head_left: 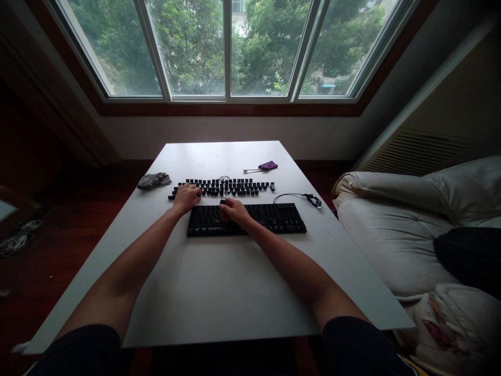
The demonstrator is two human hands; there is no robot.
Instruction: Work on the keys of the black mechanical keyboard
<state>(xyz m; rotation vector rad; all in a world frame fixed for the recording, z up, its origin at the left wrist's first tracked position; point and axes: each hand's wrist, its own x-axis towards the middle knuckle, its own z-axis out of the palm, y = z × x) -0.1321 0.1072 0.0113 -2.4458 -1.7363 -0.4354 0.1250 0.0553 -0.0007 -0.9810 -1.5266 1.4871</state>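
Observation:
A black keyboard point(274, 218) lies on the white table, with keys still on its right part and much of its left part looking bare. Above it, my right hand point(236, 213) is closed in a pinch on a small dark tool with thin wire, which looks like a keycap puller point(222, 201). My left hand point(187, 197) rests at the left end of rows of loose black keycaps point(242, 187) behind the keyboard. Its fingers are bent down among them; what they hold, if anything, is hidden. A thin wire loop point(224, 178) shows behind the keycaps.
On the table point(219, 292) a crumpled grey cloth point(154, 180) lies at left. A purple cloth point(268, 165) and a thin white-tipped stick point(251, 171) lie at the back. The coiled keyboard cable point(312, 200) is near the right edge. A pale sofa point(387, 235) stands at right.

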